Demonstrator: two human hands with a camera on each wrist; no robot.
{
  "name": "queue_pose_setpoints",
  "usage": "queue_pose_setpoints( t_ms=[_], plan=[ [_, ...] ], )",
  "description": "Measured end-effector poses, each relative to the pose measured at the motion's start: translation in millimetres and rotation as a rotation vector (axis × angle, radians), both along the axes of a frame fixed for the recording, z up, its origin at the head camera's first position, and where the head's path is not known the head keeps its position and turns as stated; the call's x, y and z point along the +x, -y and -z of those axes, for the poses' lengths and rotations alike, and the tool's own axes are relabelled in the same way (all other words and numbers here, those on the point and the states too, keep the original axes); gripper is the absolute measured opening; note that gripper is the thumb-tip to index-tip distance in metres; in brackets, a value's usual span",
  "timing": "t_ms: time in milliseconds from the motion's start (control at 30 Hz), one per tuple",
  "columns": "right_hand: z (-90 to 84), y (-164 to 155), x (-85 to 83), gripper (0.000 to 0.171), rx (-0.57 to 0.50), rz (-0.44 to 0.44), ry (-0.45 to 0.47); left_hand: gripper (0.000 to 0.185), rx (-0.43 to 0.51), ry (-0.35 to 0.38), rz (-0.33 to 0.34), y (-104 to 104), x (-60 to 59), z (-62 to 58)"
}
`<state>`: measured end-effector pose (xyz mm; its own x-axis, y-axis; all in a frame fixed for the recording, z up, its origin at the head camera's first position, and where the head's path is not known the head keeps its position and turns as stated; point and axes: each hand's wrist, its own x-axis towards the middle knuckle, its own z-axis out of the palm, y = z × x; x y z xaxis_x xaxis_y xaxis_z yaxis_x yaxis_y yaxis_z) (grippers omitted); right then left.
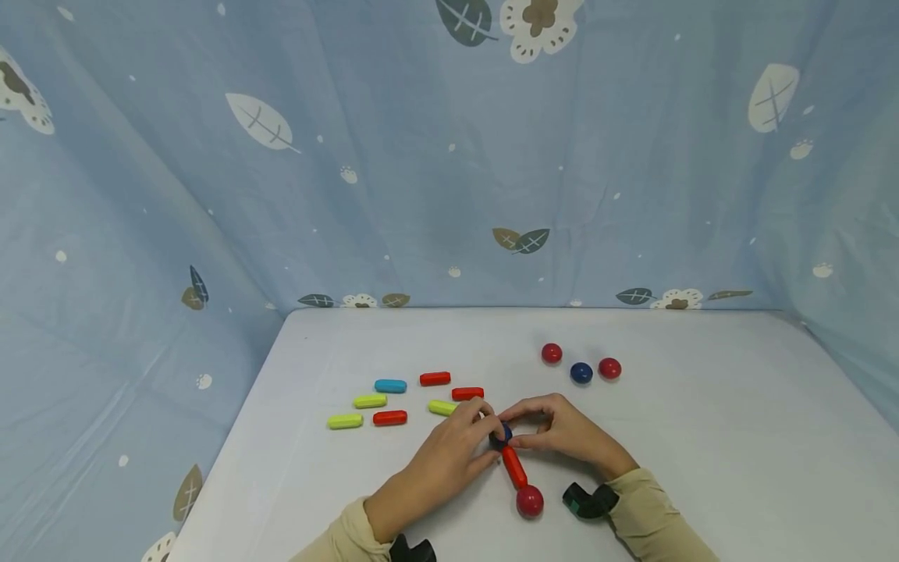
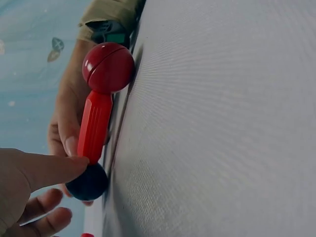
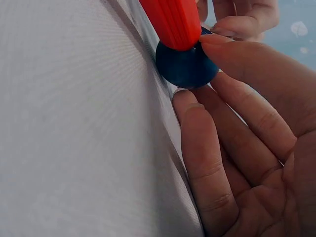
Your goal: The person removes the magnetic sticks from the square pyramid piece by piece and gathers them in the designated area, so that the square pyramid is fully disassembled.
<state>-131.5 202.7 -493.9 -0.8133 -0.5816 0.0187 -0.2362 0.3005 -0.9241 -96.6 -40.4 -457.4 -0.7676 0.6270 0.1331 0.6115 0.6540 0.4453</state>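
A red rod (image 1: 514, 467) joins a dark blue ball (image 2: 87, 182) at its far end to a red ball (image 1: 530, 501) at its near end. My left hand (image 1: 456, 446) holds the blue ball from the left, its thumb lying where rod and ball meet in the left wrist view. From the other side my right hand (image 1: 562, 429) pinches the same ball between thumb and fingers. In the right wrist view, the ball (image 3: 185, 69) sits low, close over the white table (image 3: 74, 123). The fingers partly cover it in the head view.
Left of the hands lie loose rods: several red, including one red rod (image 1: 389, 417), several yellow-green, including one yellow-green rod (image 1: 345, 421), and one blue rod (image 1: 390, 385). Beyond the right hand are two red balls, one red ball (image 1: 609, 368) rightmost, and a blue ball (image 1: 581, 373). A patterned curtain (image 1: 449, 156) surrounds the table.
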Motion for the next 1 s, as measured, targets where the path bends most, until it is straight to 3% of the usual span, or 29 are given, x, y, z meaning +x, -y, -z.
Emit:
queue_pose_setpoints(
  t_ms=[333,600,867,1000],
  plan=[
    [0.0,0.5,-0.1,0.033,0.024,-0.021,-0.048,0.016,0.071,0.088,0.042,-1.2,0.7,-2.5],
    [-1.6,-0.4,0.8,0.031,0.017,-0.033,-0.097,0.025,0.033,0.103,0.054,-1.4,1.9,-3.5],
    [-4.6,1.6,2.5,0.028,0.041,0.007,-0.029,0.033,-0.044,0.243,-0.042,-1.5,0.9,-0.2],
    [-4.7,1.6,2.3,0.031,0.053,-0.002,-0.036,0.035,-0.054,0.278,-0.05,-1.8,2.8,0.9]
  ],
)
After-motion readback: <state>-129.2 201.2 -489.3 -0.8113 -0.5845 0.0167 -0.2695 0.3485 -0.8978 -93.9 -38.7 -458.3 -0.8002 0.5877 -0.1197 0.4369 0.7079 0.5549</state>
